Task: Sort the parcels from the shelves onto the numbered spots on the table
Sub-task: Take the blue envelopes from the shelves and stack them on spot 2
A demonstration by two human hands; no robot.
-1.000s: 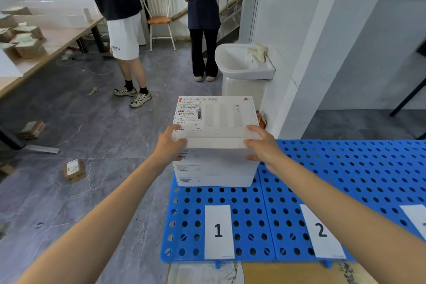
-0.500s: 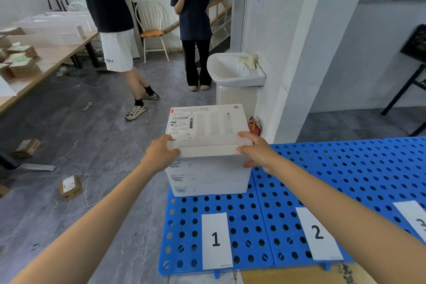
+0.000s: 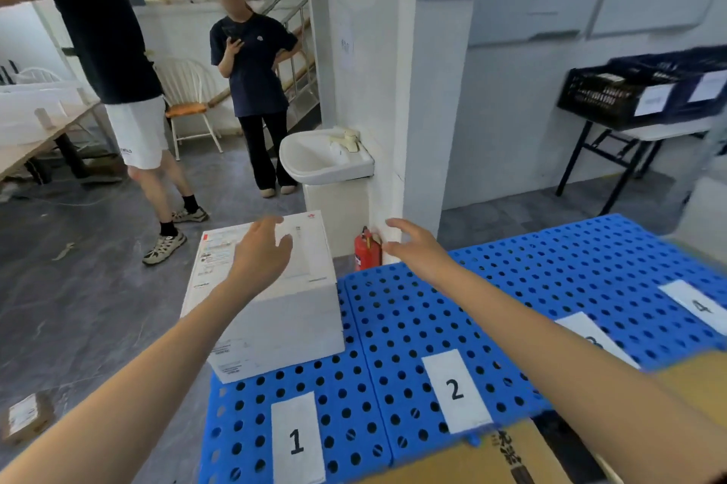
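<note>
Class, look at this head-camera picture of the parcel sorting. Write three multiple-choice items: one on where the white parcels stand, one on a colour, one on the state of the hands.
1. The stack of white parcels stands behind which label?
A. label 1
B. label 2
C. label 4

2. What colour is the perforated table surface?
A. green
B. blue
C. grey

3. What are the hands doing?
A. both grip the top parcel
B. both are open and hold nothing
C. the right one holds a box

Answers:
1 A, the stack sits at the far end of the panel bearing label 1.
2 B, the holed panels are bright blue.
3 B, the left hand and right hand show spread fingers and hold nothing.
</note>
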